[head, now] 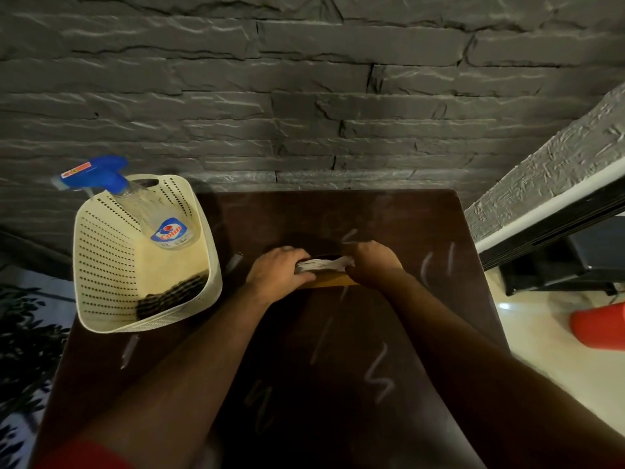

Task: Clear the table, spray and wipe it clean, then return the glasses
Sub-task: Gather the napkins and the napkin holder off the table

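Head view: both hands meet at the middle of a dark brown table [439, 231] streaked with chalky marks. The left hand [275, 274] and right hand [373, 264] have their fingers curled round the two ends of a whitish bundle [323, 264], probably a cloth or folded tissues, stretched between them above a tan strip that cannot be identified. It looks light, soft and limp, best gathered in a full-handed grip. A spray bottle [148, 211] stands tilted in the cream basket [101, 265] on the table's left corner. No glasses are in sight.
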A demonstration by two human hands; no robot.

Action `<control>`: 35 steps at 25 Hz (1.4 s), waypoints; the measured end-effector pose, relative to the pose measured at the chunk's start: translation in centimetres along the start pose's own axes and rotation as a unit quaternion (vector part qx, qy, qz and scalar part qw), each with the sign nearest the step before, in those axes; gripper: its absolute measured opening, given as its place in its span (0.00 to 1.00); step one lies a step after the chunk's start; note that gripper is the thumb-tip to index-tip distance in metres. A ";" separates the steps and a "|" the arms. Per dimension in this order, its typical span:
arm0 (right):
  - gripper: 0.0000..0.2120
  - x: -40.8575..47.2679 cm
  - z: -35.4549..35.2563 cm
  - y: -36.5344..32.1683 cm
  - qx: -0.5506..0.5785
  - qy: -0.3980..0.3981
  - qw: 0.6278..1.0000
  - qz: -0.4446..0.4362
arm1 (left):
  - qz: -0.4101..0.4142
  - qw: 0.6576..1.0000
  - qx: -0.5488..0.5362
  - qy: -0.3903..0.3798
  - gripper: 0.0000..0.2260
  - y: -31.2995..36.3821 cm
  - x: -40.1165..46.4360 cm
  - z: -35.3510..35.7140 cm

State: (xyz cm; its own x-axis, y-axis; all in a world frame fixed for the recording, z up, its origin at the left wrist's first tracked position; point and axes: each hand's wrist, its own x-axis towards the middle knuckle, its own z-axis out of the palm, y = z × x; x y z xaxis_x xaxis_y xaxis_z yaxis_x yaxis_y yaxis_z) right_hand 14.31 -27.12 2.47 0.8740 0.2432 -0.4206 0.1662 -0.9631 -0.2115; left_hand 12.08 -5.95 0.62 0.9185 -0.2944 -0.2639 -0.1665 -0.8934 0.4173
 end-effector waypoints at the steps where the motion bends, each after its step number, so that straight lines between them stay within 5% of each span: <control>1: 0.17 -0.2 -0.2 0.2 0.001 0.006 1.000 -0.008 | 0.004 1.000 -0.005 0.010 0.17 0.0 -0.1 -0.3; 9: 0.15 -0.7 -0.4 0.4 0.034 -0.023 0.999 -0.034 | 0.020 1.000 0.004 -0.014 0.10 0.5 0.0 -0.5; 15: 0.17 0.7 0.3 0.5 0.073 -0.083 0.993 0.041 | -0.057 0.996 -0.003 -0.065 0.11 0.8 0.5 -0.2; 20: 0.14 0.9 0.0 1.4 0.091 -0.036 0.990 0.102 | -0.095 0.993 -0.003 -0.073 0.10 0.8 1.3 -0.3; 23: 0.17 0.7 -0.7 1.7 0.097 0.057 0.993 0.023 | -0.040 0.999 0.016 0.018 0.13 0.7 0.7 -0.4; 26: 0.15 0.4 -0.5 1.3 0.031 0.041 0.996 -0.076 | 0.037 0.995 0.064 0.069 0.15 1.7 0.0 -0.1; 29: 0.18 0.0 0.3 1.2 -0.040 -0.008 0.995 -0.089 | 0.041 0.992 0.113 0.043 0.15 2.0 -0.5 0.9; 35: 0.14 0.1 0.5 1.7 0.008 -0.057 0.997 -0.050 | 0.028 0.991 0.132 0.010 0.14 1.1 -0.4 1.2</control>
State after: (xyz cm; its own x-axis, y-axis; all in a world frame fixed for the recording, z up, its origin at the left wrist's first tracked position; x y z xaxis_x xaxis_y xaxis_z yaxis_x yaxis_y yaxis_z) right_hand 14.43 -28.73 1.61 0.7952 0.3512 -0.4943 0.2426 -0.9314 -0.2715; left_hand 11.11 -7.25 0.20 0.9112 -0.3425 -0.2289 -0.3035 -0.9339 0.1890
